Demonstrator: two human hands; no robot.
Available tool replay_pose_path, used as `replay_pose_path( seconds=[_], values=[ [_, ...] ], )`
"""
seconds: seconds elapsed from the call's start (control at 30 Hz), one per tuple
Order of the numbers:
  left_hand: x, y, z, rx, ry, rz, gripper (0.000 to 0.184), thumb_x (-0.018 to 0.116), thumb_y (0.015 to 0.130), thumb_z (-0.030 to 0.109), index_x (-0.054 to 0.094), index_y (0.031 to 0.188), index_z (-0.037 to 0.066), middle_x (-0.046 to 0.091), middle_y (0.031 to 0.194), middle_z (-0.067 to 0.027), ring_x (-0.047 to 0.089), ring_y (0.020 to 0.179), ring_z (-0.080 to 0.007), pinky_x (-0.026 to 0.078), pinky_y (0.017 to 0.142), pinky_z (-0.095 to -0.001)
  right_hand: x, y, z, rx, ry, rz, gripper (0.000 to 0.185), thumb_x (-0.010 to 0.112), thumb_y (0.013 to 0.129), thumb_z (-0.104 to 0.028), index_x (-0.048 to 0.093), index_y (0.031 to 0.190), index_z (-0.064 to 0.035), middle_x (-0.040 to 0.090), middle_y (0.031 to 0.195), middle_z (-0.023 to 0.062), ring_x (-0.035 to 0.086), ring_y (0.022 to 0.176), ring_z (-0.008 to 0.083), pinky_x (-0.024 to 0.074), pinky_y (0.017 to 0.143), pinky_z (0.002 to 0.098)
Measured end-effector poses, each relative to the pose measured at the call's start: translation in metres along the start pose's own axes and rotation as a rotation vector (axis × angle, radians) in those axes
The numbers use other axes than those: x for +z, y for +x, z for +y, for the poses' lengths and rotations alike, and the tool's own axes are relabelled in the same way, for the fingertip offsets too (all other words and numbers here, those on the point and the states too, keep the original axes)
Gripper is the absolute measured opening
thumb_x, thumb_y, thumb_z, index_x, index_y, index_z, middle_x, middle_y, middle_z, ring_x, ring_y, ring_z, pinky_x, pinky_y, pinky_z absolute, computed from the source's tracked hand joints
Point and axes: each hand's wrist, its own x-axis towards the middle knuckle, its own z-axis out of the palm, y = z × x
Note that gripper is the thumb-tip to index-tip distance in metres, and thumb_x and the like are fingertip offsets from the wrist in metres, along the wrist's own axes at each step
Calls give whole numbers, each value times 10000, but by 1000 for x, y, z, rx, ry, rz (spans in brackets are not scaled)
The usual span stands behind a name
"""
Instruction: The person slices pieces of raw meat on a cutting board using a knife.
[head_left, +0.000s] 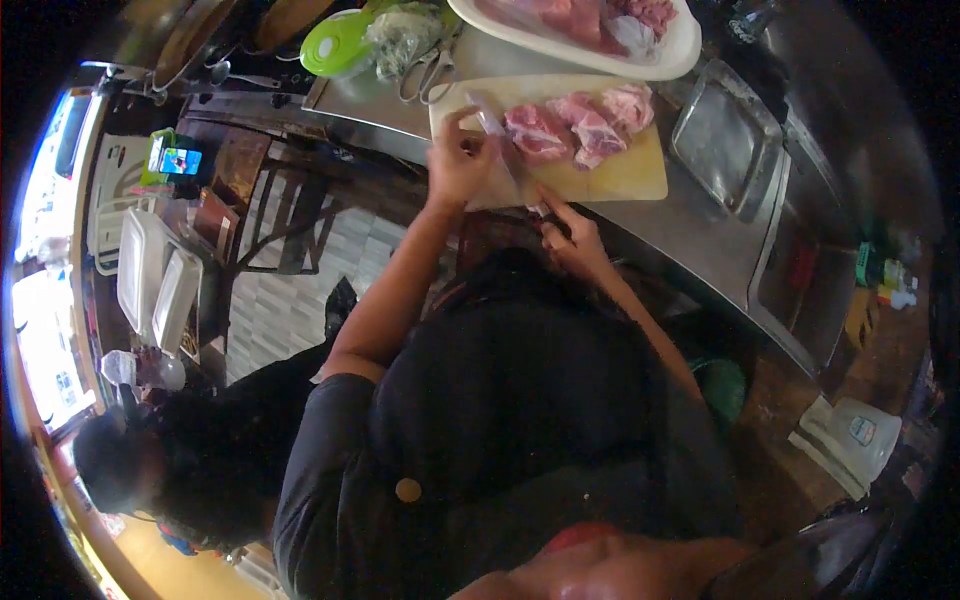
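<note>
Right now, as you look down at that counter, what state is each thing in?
Meat pieces: raw, on the board.
Cutting board: flat, under the meat.
Knife: gripped by the right hand.
Left hand: fingers bent, at the board's left side.
White tub: uncovered, holding raw meat.
Metal tray: uncovered.
Plastic bag: crumpled.
Phone: screen lit.

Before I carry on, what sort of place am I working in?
Probably a kitchen: raw meat lies on a cutting board, with a metal tray beside it on a steel-looking counter.
</note>
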Motion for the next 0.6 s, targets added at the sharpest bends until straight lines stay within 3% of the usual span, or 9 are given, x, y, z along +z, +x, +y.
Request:
replay_pose_path(
  seconds=[0.07,0.17,0.33,0.4,0.5,0.6],
  values=[
    [-7,10,-11,-131,-275,58,460,670,754,24,484,1172,-16,642,769,-110,636,686,-156,491,573,-255,-11,-13,10,-27,-116,-14,521,535,842,-125,429,1350,-166,567,1215,179,641,841,223,481,809,335],
    [-16,16,0,-222,-366,74,461,669,749,8,480,1165,-47,647,783,-126,641,668,-165,492,564,-237,-25,-42,3,-38,-212,-34,525,528,850,-109,411,1359,-156,563,1224,168,626,969,245,466,851,329],
    [-25,20,19,-192,-432,-42,412,671,755,34,523,1130,-50,662,838,-143,641,673,-147,487,568,-223,-28,-52,-9,-144,-225,-31,521,516,857,-68,396,1362,-119,542,1241,179,533,1140,289,420,937,341],
    [-29,17,35,-202,-442,-106,385,668,765,54,542,1114,-50,666,840,-140,643,689,-144,491,582,-229,-24,-46,-3,-263,-229,17,522,514,857,-61,392,1363,-108,548,1226,190,540,1124,329,416,944,360],
    [-37,17,88,-101,-382,-147,359,667,774,86,570,1100,-29,670,829,-131,644,717,-147,500,623,-244,-24,-41,-15,-241,-339,87,497,509,849,-33,438,1336,-104,578,1150,235,609,964,277,428,850,304],
    [-12,18,60,-142,-585,-312,353,664,775,101,585,1102,-7,672,826,-130,646,749,-157,508,662,-262,-33,-40,-23,-267,-391,161,496,510,842,-14,447,1327,-100,547,1200,236,609,961,316,436,852,301]
  ],
)
